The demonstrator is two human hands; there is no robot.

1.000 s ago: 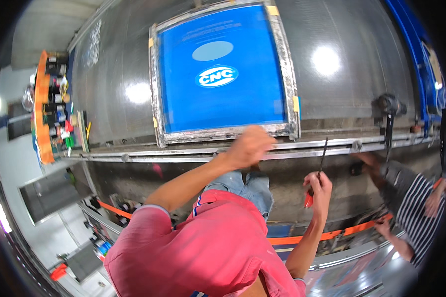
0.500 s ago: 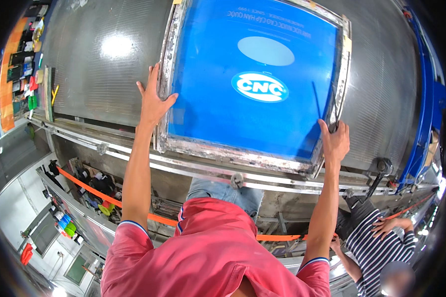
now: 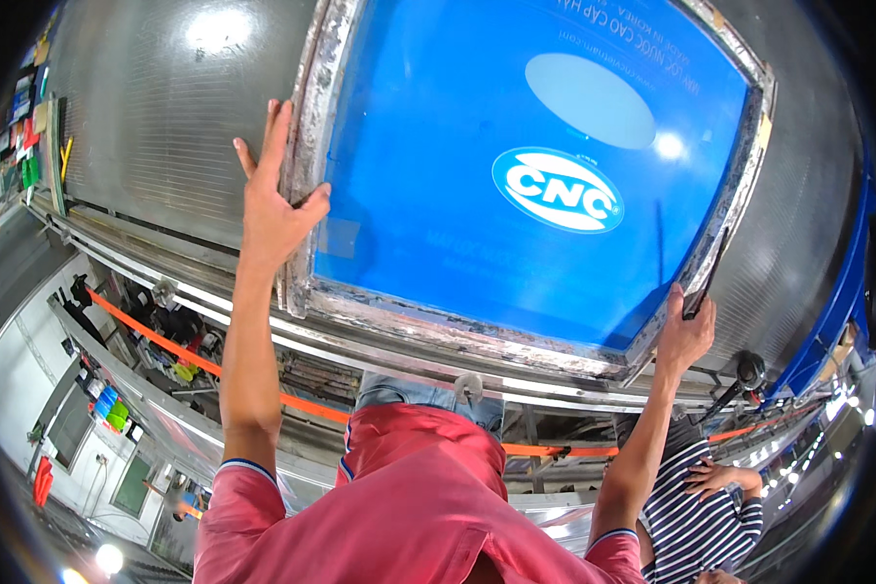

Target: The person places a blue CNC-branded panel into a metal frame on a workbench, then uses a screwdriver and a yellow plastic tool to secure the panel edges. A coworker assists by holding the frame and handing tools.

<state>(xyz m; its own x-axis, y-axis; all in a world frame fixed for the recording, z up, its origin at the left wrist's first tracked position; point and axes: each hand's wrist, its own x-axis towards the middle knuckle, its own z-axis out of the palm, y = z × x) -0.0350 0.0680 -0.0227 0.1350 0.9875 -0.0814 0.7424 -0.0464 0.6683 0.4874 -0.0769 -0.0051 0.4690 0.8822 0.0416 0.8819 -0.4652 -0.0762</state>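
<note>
A screen-printing frame with a worn, whitish, paint-stained border (image 3: pixel 457 336) lies before me over a grey table. Its blue sheet (image 3: pixel 438 127) carries a white-lettered oval logo and a pale blue oval. At the frame's left side, my left hand (image 3: pixel 274 209) hooks its thumb over the border, with its other fingers stretched along the outer edge. My right hand (image 3: pixel 686 331) is closed around the right side near the close corner, its thumb on top. A thin dark stick-like thing (image 3: pixel 708 277) runs along the border by that hand; whether my fingers hold it is unclear.
The ribbed grey table (image 3: pixel 156 136) extends on both sides, with a metal rail (image 3: pixel 204 297) along its near edge. A black knob-ended clamp (image 3: pixel 749 370) sits at right. Someone in a striped shirt (image 3: pixel 696 506) is close behind on my right. An orange bar (image 3: pixel 156 336) crosses behind me.
My view has shifted, and the frame now looks larger and reaches farther right. A bright reflection shows on the blue sheet. Both hands keep their places on the border.
</note>
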